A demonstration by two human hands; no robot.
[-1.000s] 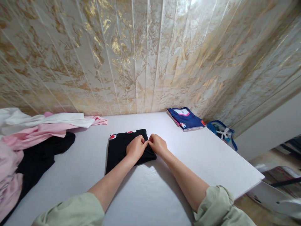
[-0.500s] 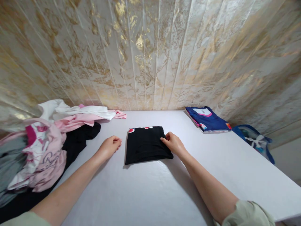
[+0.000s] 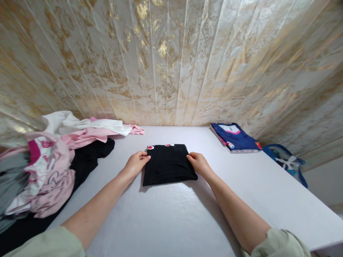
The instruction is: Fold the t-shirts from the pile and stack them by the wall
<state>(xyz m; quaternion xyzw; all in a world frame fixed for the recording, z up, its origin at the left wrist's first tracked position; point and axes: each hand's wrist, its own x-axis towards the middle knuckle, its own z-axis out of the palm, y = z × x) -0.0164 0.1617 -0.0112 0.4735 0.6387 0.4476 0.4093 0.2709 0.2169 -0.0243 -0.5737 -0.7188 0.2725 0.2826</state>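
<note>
Your left hand (image 3: 136, 164) pinches left edge of black folded garment (image 3: 166, 162); your right hand (image 3: 199, 163) pinches its right edge. Garment lies on white table (image 3: 166, 217), between your hands, red-white patches (image 3: 150, 147) at far edge. Loose clothes (image 3: 61, 160) at your left; navy folded garment (image 3: 239, 140) at far right.

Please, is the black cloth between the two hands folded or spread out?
Folded: the black cloth lies as a compact, layered rectangle, with the left hand and right hand at its side edges.
</note>
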